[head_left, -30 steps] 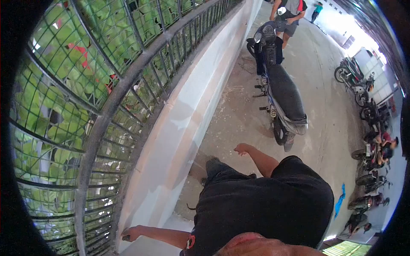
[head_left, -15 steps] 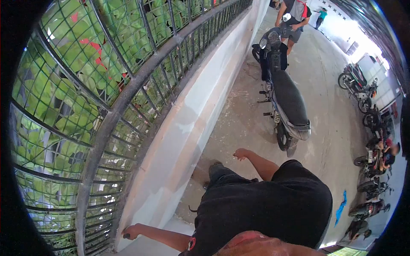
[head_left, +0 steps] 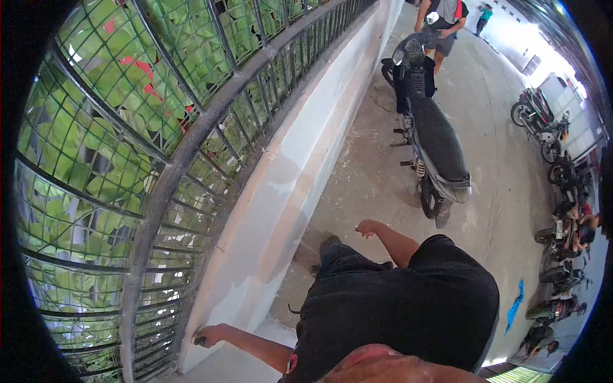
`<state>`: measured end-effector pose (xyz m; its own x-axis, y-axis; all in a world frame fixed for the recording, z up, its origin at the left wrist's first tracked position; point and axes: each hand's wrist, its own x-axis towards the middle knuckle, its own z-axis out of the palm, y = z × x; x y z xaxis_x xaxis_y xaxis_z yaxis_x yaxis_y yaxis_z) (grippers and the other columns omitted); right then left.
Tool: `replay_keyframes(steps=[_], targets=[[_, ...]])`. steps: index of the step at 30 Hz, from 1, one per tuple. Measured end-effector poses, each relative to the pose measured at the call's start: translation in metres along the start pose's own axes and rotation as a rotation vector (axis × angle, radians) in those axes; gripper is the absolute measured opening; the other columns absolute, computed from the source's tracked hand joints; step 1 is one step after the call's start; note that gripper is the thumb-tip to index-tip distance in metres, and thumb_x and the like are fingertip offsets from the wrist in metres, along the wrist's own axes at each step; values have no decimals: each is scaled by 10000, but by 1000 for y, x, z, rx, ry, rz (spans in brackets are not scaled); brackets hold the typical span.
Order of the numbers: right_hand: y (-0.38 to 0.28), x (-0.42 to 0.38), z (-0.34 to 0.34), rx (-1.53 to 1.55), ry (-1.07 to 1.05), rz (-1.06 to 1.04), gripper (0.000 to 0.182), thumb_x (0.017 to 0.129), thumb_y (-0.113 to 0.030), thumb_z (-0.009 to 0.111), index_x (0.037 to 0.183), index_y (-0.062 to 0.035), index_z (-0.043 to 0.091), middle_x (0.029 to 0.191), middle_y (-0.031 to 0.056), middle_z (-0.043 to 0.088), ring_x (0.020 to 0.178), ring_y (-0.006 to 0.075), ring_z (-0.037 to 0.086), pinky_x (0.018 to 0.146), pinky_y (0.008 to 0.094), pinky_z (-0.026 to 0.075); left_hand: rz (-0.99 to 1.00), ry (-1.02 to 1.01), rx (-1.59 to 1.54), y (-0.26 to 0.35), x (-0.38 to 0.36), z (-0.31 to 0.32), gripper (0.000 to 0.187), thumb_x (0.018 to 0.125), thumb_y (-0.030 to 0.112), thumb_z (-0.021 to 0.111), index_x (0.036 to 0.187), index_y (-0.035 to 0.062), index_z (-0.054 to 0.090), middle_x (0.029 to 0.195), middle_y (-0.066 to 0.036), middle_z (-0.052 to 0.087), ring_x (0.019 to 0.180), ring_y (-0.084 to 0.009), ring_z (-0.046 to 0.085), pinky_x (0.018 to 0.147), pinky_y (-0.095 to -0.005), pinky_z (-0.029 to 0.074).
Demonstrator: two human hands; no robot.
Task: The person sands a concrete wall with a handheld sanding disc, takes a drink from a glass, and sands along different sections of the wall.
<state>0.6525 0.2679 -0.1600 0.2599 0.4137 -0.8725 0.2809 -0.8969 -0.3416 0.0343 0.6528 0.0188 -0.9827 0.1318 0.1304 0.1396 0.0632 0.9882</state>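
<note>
My left hand (head_left: 213, 334) is at the pale wall ledge (head_left: 255, 255), beside the foot of the metal bars. Its fingers are closed round a small dark object (head_left: 201, 341) whose kind I cannot make out. My right hand (head_left: 368, 228) hangs in front of my body with fingers loosely spread and nothing visible in them. Ahead of it stands a dark motorcycle (head_left: 440, 140) with a long black seat, its rear end towards me.
A black barred fence (head_left: 167, 185) with green mesh and leaves runs along the left. Beyond the motorcycle stands a person (head_left: 440, 41); another in green (head_left: 483, 19) is farther back. Several motorcycles (head_left: 555, 233) line the right side. Blue cloth-like material (head_left: 514, 306) lies on the floor.
The view has shifted slightly, so wall, bars and motorcycle sit a little differently. My left hand is still closed on the dark object; my right arm hangs much as before.
</note>
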Motion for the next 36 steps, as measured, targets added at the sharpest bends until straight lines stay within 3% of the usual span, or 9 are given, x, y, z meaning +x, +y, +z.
replay_keyframes(steps=[7, 10, 17, 19, 23, 27, 30, 33, 36], targets=[[1, 1, -7, -72, 19, -190, 446, 920, -373, 455, 1100, 13, 588, 979, 128, 662, 687, 202, 652, 508, 356, 506, 12, -16, -220, -14, 28, 3, 221, 780, 233, 727, 787, 20, 670, 781, -126, 675, 659, -224, 605, 614, -399, 494], [-14, -20, -12, 86, 54, 51, 460, 886, -382, 489, 970, 49, 625, 915, 143, 670, 662, 240, 672, 585, 373, 537, 4, -70, -84, 43, -52, -21, 438, 775, 323, 754, 959, -45, 603, 919, -184, 645, 756, -236, 610, 699, -362, 517], [-19, -40, -9, 108, 80, 9, 464, 882, -388, 494, 962, 50, 627, 936, 147, 674, 666, 243, 675, 587, 365, 534, -82, -29, -32, -19, 27, 2, 458, 774, 391, 735, 920, -26, 612, 873, -213, 659, 819, -331, 649, 690, -441, 520], [-23, -43, -14, 154, 109, -8, 459, 881, -391, 486, 937, 40, 633, 914, 142, 675, 660, 248, 673, 588, 366, 534, 2, -10, 28, -32, 21, 11, 363, 860, 292, 665, 906, -66, 626, 878, -183, 659, 772, -245, 622, 676, -381, 508], [-8, -10, -9, 58, 36, 29, 444, 928, -378, 430, 1105, -5, 592, 1010, 126, 661, 762, 227, 662, 620, 356, 525, -30, -96, 40, -15, -42, -6, 398, 883, 262, 628, 1114, -52, 548, 1086, -183, 613, 876, -247, 618, 738, -371, 517], [37, 67, 12, -120, 46, -227, 445, 904, -384, 440, 992, 14, 617, 934, 134, 669, 707, 233, 666, 591, 372, 528, -108, -400, -217, 40, -106, -46, 401, 903, 224, 604, 1200, -26, 507, 1131, -160, 585, 949, -247, 602, 811, -361, 499], [6, 32, 3, -115, 65, -249, 478, 872, -403, 462, 870, 41, 638, 822, 140, 670, 664, 240, 665, 571, 382, 531, -136, -676, -202, 22, -128, -69, 425, 897, 419, 583, 1039, 18, 576, 865, -70, 586, 703, -159, 529, 656, -267, 437], [-17, -5, 6, 32, 86, -105, 465, 879, -393, 454, 867, 33, 639, 797, 142, 663, 649, 245, 658, 568, 389, 528, -825, -879, -288, 16, -151, -88, 369, 897, 458, 569, 989, 101, 559, 705, -20, 512, 600, -109, 470, 553, -215, 367], [-22, -2, 6, -25, 69, -128, 421, 886, -358, 447, 890, 14, 645, 807, 150, 664, 667, 270, 655, 591, 406, 524, -1102, -1224, -343, 13, -178, -100, 416, 851, 502, 604, 942, 103, 532, 785, -26, 541, 587, -133, 502, 527, -266, 409]])
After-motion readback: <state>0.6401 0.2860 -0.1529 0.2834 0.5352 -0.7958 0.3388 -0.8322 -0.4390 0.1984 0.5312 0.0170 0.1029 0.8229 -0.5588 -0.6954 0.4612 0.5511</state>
